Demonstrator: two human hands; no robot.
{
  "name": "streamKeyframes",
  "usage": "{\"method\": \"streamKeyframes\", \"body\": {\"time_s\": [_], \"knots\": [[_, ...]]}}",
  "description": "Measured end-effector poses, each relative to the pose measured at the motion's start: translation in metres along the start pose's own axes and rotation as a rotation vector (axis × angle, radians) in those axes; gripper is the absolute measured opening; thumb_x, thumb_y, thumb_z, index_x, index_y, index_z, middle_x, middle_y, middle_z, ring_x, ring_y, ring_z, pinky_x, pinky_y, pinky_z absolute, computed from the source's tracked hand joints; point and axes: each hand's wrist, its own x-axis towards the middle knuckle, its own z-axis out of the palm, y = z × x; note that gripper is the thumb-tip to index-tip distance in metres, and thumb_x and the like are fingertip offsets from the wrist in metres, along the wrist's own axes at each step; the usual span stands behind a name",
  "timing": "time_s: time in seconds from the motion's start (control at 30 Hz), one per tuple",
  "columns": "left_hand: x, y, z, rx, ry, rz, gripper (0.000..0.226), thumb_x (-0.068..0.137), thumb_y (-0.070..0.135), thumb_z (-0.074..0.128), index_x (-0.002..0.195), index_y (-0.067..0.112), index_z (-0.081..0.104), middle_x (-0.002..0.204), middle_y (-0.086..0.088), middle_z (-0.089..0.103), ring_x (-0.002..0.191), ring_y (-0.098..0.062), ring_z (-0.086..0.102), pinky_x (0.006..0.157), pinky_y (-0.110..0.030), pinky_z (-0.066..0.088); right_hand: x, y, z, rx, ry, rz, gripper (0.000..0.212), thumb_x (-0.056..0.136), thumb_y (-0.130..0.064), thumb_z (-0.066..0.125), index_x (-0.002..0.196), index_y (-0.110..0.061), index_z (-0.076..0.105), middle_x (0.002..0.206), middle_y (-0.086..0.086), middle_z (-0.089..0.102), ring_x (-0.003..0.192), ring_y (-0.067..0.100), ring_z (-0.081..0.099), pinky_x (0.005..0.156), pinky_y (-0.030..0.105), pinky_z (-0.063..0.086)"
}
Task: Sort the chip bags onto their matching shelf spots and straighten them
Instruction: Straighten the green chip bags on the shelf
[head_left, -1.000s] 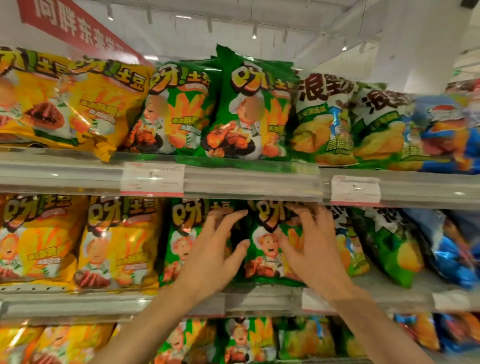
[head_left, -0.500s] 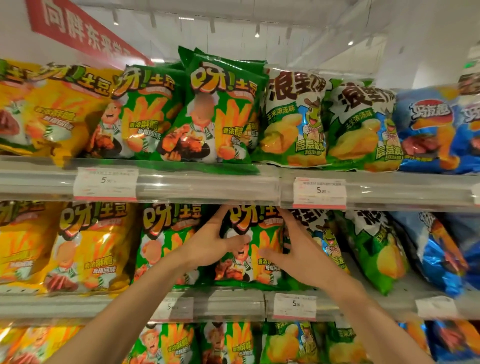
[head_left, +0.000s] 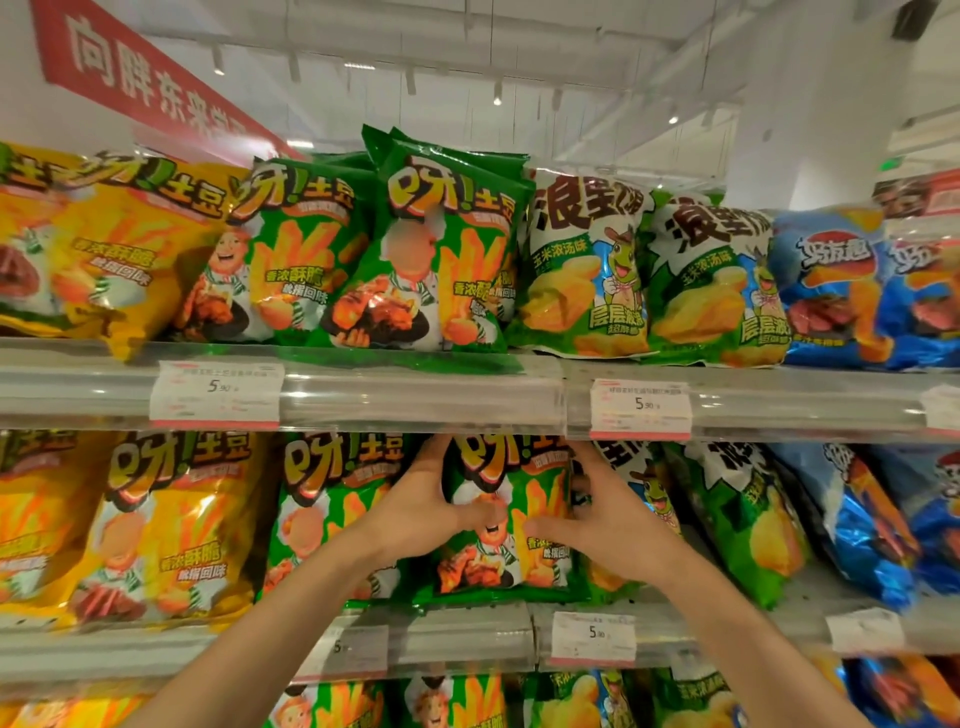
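on the middle shelf (head_left: 467, 631), nearest, both hands clasp one green chip bag (head_left: 511, 525): left hand (head_left: 426, 512) wraps its left edge, right hand (head_left: 605, 530) its right, thumbs on the front, likely to square it upright beside its matching green bag (head_left: 332, 512). behind, the top shelf (head_left: 415, 395) holds green bags (head_left: 441, 249) already grouped.

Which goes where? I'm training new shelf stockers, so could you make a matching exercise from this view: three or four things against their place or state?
Things:
1. green fries bag
2. yellow fries bag
3. blue bag
4. price tag

Places or states:
A. top shelf, far right
B. on the rail of the top shelf
C. middle shelf, gripped by left hand and right hand
D. middle shelf, left, untouched

Pairs: 1-C, 2-D, 3-A, 4-B
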Motion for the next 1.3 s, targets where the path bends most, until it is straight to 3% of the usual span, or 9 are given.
{"method": "streamKeyframes", "body": {"time_s": [0.1,0.3,0.43,0.5,0.63,0.73,0.8,0.97,1.3], "knots": [[0.003,-0.001,0.0,0.011,0.002,0.013,0.091,0.076,0.031,0.085,0.126,0.057,0.014,0.139,0.02,0.03,0.128,0.001,0.027,0.103,-0.02,0.025,-0.002,0.002,0.002,0.01,0.001,-0.014,0.086,0.074,-0.019,0.088,0.123,-0.065,0.033,0.138,-0.021,0.048,0.117,-0.012,0.051,0.099,0.025,0.053],[0.006,-0.006,0.002,0.013,0.019,0.062,0.095,0.073,0.031,0.086,0.136,0.053,0.018,0.144,0.019,0.032,0.133,-0.002,0.029,0.105,-0.021,0.026,-0.003,0.006,0.007,-0.009,0.006,0.004,0.092,0.073,-0.025,0.088,0.122,-0.074,0.028,0.145,-0.013,0.044,0.128,0.003,0.051,0.102,0.036,0.053],[-0.009,-0.008,0.003,0.162,0.097,0.166,0.082,0.082,0.047,0.075,0.144,0.046,0.022,0.139,0.017,0.047,0.127,-0.009,0.048,0.102,-0.023,0.039,-0.009,0.004,0.006,-0.199,0.012,0.013,0.094,0.077,-0.035,0.084,0.145,-0.054,0.021,0.15,-0.017,0.025,0.13,0.006,0.045,0.105,0.03,0.049],[-0.021,-0.014,-0.002,0.314,0.177,0.218,0.076,0.091,0.048,0.063,0.151,0.039,0.018,0.137,0.005,0.051,0.117,-0.017,0.057,0.094,-0.026,0.047,-0.012,0.002,0.006,-0.334,0.05,-0.012,0.092,0.08,-0.047,0.077,0.15,-0.049,0.017,0.153,-0.019,0.018,0.132,0.006,0.041,0.107,0.029,0.046],[-0.037,-0.032,-0.018,0.545,0.346,0.404,0.049,0.098,0.029,0.055,0.145,0.026,0.042,0.144,-0.005,0.044,0.12,-0.019,0.054,0.096,-0.037,0.053,-0.017,-0.006,0.021,-0.702,0.289,-0.099,0.072,0.093,-0.061,0.05,0.153,-0.03,0.024,0.151,-0.002,0.016,0.143,0.024,0.022,0.114,0.047,0.037],[-0.04,-0.044,-0.029,0.809,0.46,0.424,0.043,0.097,0.03,0.047,0.137,0.018,0.053,0.135,-0.008,0.053,0.122,-0.03,0.051,0.093,-0.046,0.049,-0.015,-0.013,0.045,-0.865,0.328,-0.173,0.07,0.098,-0.065,0.032,0.155,-0.026,0.025,0.153,0.012,0.025,0.146,0.034,0.019,0.12,0.055,0.024],[-0.041,-0.052,-0.035,0.935,0.464,0.359,0.049,0.096,0.036,0.042,0.141,0.019,0.051,0.14,-0.009,0.05,0.129,-0.033,0.045,0.105,-0.049,0.038,-0.011,-0.016,0.064,-0.936,0.289,-0.232,0.069,0.1,-0.063,0.023,0.158,-0.025,0.021,0.159,0.014,0.025,0.15,0.035,0.017,0.121,0.06,0.016],[-0.041,-0.064,-0.042,1.032,0.411,0.244,0.05,0.102,0.046,0.031,0.145,0.026,0.049,0.146,-0.007,0.051,0.141,-0.03,0.037,0.122,-0.05,0.015,0.004,-0.016,0.092,-1.043,0.222,-0.225,0.07,0.1,-0.061,0.027,0.158,-0.023,0.023,0.163,0.015,0.022,0.152,0.035,0.017,0.118,0.065,0.014],[-0.037,-0.068,-0.044,1.045,0.398,0.271,0.055,0.102,0.047,0.032,0.153,0.025,0.035,0.156,-0.009,0.038,0.147,-0.031,0.028,0.121,-0.053,0.016,0.005,-0.019,0.101,-1.145,0.214,-0.207,0.066,0.102,-0.058,0.021,0.158,-0.023,0.024,0.164,0.015,0.019,0.152,0.038,0.012,0.117,0.066,0.013]]}}
